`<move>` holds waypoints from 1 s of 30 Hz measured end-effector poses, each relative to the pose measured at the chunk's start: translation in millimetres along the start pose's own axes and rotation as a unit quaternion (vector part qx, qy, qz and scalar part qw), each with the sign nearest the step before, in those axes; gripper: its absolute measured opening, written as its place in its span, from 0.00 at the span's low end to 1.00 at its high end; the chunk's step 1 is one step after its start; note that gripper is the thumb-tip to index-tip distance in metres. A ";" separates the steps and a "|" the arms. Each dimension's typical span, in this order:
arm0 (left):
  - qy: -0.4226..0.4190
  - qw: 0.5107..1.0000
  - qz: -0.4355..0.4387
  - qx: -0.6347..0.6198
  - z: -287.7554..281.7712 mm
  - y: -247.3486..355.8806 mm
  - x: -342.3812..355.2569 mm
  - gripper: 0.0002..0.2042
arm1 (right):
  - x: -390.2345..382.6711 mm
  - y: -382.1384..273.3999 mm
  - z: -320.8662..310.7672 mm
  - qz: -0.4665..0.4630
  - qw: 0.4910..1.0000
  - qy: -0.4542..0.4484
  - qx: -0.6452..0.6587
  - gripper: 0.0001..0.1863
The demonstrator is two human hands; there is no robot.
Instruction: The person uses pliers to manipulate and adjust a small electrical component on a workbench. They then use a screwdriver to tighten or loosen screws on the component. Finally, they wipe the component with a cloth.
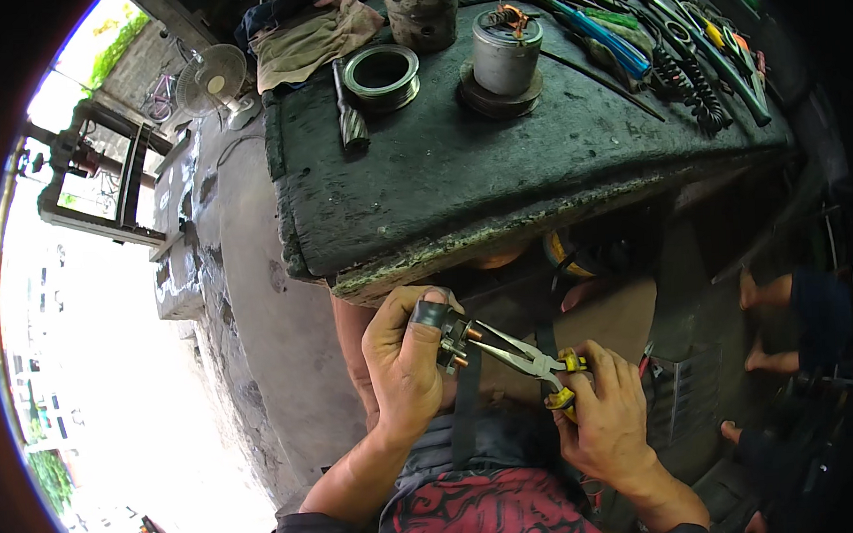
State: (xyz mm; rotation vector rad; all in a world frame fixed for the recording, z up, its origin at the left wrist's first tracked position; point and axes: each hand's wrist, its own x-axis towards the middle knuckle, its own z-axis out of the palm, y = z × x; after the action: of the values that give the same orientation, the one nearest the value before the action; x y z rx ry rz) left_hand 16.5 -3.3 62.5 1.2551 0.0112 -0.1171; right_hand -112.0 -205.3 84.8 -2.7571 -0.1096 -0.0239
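Observation:
My left hand point(402, 371) is closed around a small dark part point(451, 333) with copper-coloured studs, held just off the bench's front edge. Black tape or a band wraps a fingertip of that hand. In my right hand point(609, 422) are long-nose pliers point(535, 364) with yellow-and-black handles. Their jaws are spread and point left at the part, the tips beside its upper copper stud. Whether they touch it I cannot tell. My fingers hide the back of the part.
On the dark, worn workbench point(442, 172) sit a metal ring point(382, 77), a fluted cutter point(351, 123) and a grey metal cylinder point(506, 52). Pliers, screwdrivers and coiled cable crowd its right. A fan point(213, 78) stands left; other people's bare feet point(757, 356) show at right.

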 end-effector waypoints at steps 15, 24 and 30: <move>-0.013 0.997 0.056 0.050 -0.4 0.7 -0.6 0.14 | 4.9 -2.3 -8.8 -0.017 1.000 0.012 -0.010 0.27; -0.026 0.992 0.097 0.082 -2.7 -1.6 1.8 0.14 | 6.9 -0.4 -10.0 -0.024 1.000 0.011 -0.017 0.26; -0.038 0.991 0.084 0.093 -3.8 2.8 0.7 0.13 | 6.4 2.3 -10.4 -0.034 0.999 0.010 -0.028 0.26</move>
State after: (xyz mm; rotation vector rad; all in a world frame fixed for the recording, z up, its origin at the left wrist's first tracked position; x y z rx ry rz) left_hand 17.6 1.1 63.9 1.4311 -0.1743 -0.0212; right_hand -105.4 -210.8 93.9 -2.8072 -0.2007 -0.0746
